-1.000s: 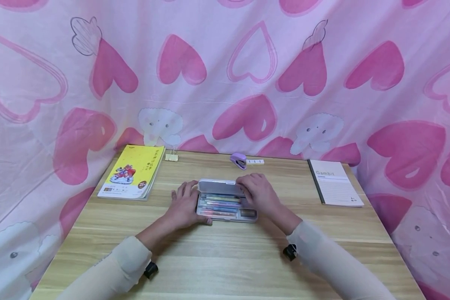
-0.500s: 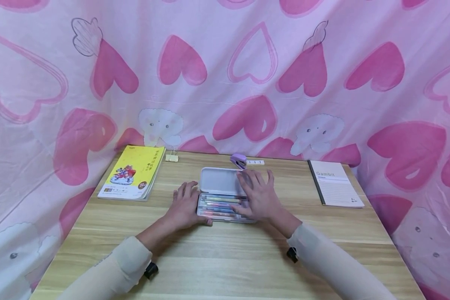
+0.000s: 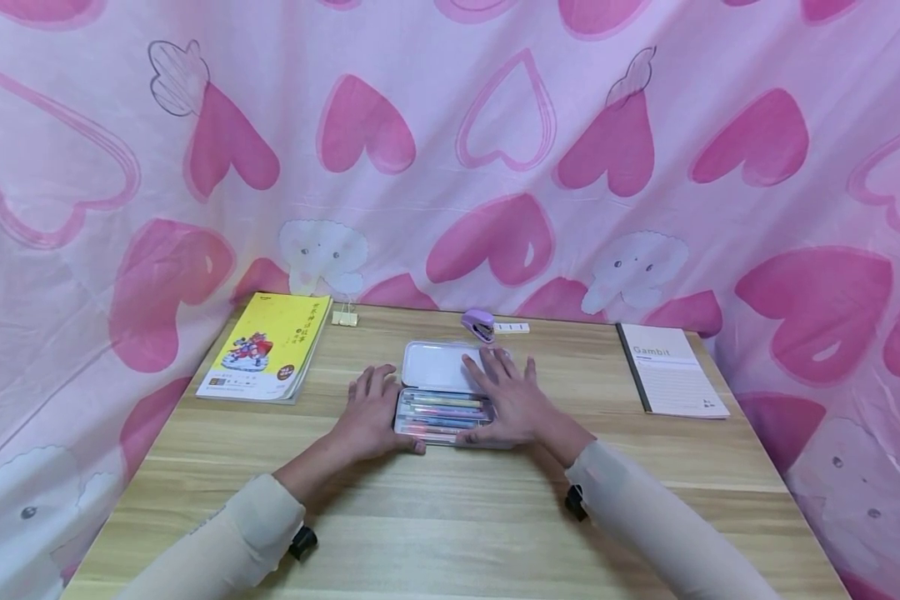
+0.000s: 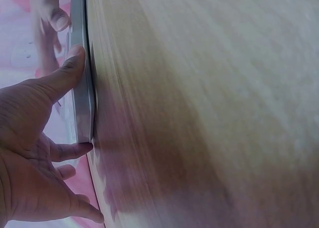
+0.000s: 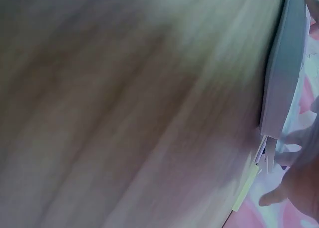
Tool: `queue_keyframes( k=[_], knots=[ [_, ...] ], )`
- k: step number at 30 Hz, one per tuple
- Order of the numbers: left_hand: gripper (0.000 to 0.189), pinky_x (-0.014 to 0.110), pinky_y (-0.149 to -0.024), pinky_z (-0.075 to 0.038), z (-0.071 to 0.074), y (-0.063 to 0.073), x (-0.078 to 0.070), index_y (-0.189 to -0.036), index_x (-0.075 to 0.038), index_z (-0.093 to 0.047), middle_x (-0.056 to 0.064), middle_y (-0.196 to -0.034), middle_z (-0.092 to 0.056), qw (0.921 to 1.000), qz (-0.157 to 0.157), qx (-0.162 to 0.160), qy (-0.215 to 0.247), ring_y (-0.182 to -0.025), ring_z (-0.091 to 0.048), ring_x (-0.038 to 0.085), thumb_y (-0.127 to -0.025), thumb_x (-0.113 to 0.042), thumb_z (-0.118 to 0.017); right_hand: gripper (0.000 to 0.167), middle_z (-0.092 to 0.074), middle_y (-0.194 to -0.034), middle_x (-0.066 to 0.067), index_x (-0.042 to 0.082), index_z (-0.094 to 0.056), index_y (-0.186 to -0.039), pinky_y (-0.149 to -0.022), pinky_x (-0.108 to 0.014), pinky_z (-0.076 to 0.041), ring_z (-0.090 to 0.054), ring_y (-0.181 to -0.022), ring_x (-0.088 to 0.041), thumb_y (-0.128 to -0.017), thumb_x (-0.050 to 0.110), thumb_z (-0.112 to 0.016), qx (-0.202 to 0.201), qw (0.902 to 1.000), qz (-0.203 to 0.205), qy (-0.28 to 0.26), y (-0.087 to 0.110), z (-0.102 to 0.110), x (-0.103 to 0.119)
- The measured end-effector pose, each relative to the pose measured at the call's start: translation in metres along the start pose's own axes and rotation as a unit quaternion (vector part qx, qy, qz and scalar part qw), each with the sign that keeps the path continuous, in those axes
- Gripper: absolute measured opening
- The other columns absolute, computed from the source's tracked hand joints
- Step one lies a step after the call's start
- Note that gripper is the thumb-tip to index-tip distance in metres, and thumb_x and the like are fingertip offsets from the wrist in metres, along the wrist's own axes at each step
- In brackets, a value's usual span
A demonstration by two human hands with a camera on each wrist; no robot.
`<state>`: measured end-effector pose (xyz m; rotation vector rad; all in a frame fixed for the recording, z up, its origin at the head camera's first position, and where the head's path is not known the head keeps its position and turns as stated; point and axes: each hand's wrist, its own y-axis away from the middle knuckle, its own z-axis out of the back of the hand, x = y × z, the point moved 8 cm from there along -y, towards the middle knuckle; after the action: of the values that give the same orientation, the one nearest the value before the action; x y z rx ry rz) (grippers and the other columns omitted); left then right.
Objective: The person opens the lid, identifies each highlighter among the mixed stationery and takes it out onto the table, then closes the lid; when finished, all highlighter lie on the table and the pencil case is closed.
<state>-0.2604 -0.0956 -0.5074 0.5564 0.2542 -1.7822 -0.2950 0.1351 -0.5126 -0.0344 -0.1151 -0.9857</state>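
Observation:
A whitish pencil case (image 3: pixel 429 443) lies open on the table, its lid (image 3: pixel 433 367) folded back away from me. Several pens (image 3: pixel 438 410) lie in rows in the base. At the case's left end is my left hand (image 3: pixel 367 421); the left wrist view shows its thumb (image 4: pixel 75 63) against the front wall and one finger at the end corner, the others spread apart. My right hand (image 3: pixel 521 408) spreads its fingers over the case's right part, thumb near the front edge and fingertips over the lid. It hides the case's right end. The right wrist view shows that hand partly.
A yellow book (image 3: pixel 270 346) lies at the left, near a binder clip (image 3: pixel 345 315). Behind the case are a purple stapler (image 3: pixel 480 323) and a small white strip (image 3: pixel 512 328). A Gambit notebook (image 3: pixel 671 371) lies at the right. A pink heart-patterned curtain (image 3: pixel 390 200) hangs behind the table.
The pencil case's lid has swung from partly raised to folded back. My right hand has let go of the lid edge and spread its fingers. The left hand has stayed in place.

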Motion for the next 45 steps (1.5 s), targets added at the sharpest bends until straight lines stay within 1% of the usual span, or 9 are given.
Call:
queue_keyframes(
  k=[10, 17, 23, 25, 27, 31, 34, 40, 45],
  knots=[
    [0.114, 0.068, -0.139, -0.015, -0.001, 0.0, -0.001, -0.157, 0.001, -0.053, 0.021, -0.176, -0.028, 0.9999, -0.006, -0.001, -0.012, -0.166, -0.015, 0.051, -0.073, -0.062, -0.1, 0.13, -0.01, -0.187, -0.016, 0.032, -0.01, -0.18, -0.126, -0.091, -0.008, -0.008, -0.173, -0.048, -0.08, 0.1, -0.057, 0.055, 0.9977, -0.002, -0.04, -0.005, -0.011, -0.004],
    [0.117, 0.07, -0.138, -0.015, -0.001, -0.001, -0.005, -0.161, 0.001, -0.05, 0.023, -0.173, -0.032, 0.9996, -0.019, 0.008, -0.02, -0.164, -0.024, 0.049, -0.075, -0.064, -0.098, 0.129, -0.011, -0.188, -0.015, 0.034, -0.012, -0.18, -0.125, -0.092, -0.008, -0.008, -0.174, -0.047, -0.079, 0.102, -0.056, 0.074, 0.9964, -0.01, -0.042, -0.005, -0.014, -0.008],
    [0.119, 0.069, -0.139, -0.017, 0.001, -0.005, -0.002, -0.16, 0.004, -0.047, 0.023, -0.167, -0.039, 0.9995, -0.008, 0.004, -0.03, -0.157, -0.037, 0.044, -0.081, -0.075, -0.088, 0.128, -0.009, -0.188, -0.014, 0.033, -0.013, -0.179, -0.126, -0.091, -0.006, -0.005, -0.174, -0.046, -0.08, 0.102, -0.055, 0.086, 0.9952, -0.012, -0.044, -0.005, -0.011, -0.004],
    [0.121, 0.068, -0.138, -0.019, 0.001, -0.008, -0.003, -0.161, 0.005, -0.044, 0.024, -0.165, -0.042, 0.9993, -0.013, 0.001, -0.033, -0.157, -0.04, 0.043, -0.082, -0.077, -0.084, 0.128, -0.009, -0.188, -0.014, 0.032, -0.014, -0.179, -0.125, -0.092, -0.006, -0.006, -0.174, -0.046, -0.08, 0.101, -0.055, 0.086, 0.9951, -0.013, -0.045, -0.006, -0.011, -0.004],
    [0.124, 0.067, -0.138, -0.021, 0.001, -0.01, -0.003, -0.164, 0.006, -0.039, 0.026, -0.169, -0.042, 0.999, -0.022, 0.003, -0.038, -0.16, -0.039, 0.044, -0.084, -0.078, -0.082, 0.127, -0.01, -0.188, -0.014, 0.031, -0.015, -0.179, -0.125, -0.092, -0.006, -0.006, -0.174, -0.047, -0.081, 0.101, -0.055, 0.085, 0.9952, -0.013, -0.046, -0.006, -0.011, -0.004],
    [0.13, 0.065, -0.139, -0.02, -0.001, -0.013, -0.003, -0.17, 0.006, -0.031, 0.027, -0.177, -0.033, 0.9974, -0.037, 0.018, -0.059, -0.169, -0.027, 0.044, -0.086, -0.082, -0.076, 0.126, -0.01, -0.188, -0.013, 0.031, -0.016, -0.179, -0.125, -0.092, -0.005, -0.007, -0.174, -0.046, -0.081, 0.101, -0.054, 0.084, 0.9955, -0.014, -0.041, -0.007, -0.013, -0.004],
    [0.133, 0.063, -0.14, -0.018, -0.002, -0.014, -0.002, -0.173, 0.005, -0.026, 0.025, -0.181, -0.027, 0.9968, -0.041, 0.026, -0.063, -0.172, -0.02, 0.042, -0.086, -0.085, -0.072, 0.126, -0.011, -0.188, -0.013, 0.032, -0.016, -0.179, -0.125, -0.092, -0.004, -0.008, -0.174, -0.045, -0.08, 0.101, -0.053, 0.083, 0.9957, -0.015, -0.04, -0.007, -0.015, -0.006],
    [0.137, 0.06, -0.142, -0.015, -0.002, -0.011, 0.001, -0.174, 0.003, -0.021, 0.023, -0.184, -0.02, 0.9972, -0.037, 0.035, -0.054, -0.174, -0.014, 0.039, -0.085, -0.087, -0.072, 0.127, -0.012, -0.188, -0.012, 0.033, -0.019, -0.179, -0.125, -0.092, -0.002, -0.008, -0.174, -0.044, -0.078, 0.103, -0.053, 0.082, 0.9954, -0.016, -0.047, -0.006, -0.015, -0.006],
    [0.138, 0.059, -0.142, -0.016, -0.004, -0.012, 0.002, -0.175, 0.003, -0.02, 0.023, -0.184, -0.019, 0.9971, -0.04, 0.039, -0.053, -0.174, -0.014, 0.039, -0.084, -0.088, -0.072, 0.126, -0.013, -0.188, -0.013, 0.033, -0.02, -0.179, -0.125, -0.092, -0.002, -0.008, -0.174, -0.044, -0.079, 0.102, -0.055, 0.084, 0.995, -0.018, -0.051, -0.005, -0.014, -0.006]
  ],
)
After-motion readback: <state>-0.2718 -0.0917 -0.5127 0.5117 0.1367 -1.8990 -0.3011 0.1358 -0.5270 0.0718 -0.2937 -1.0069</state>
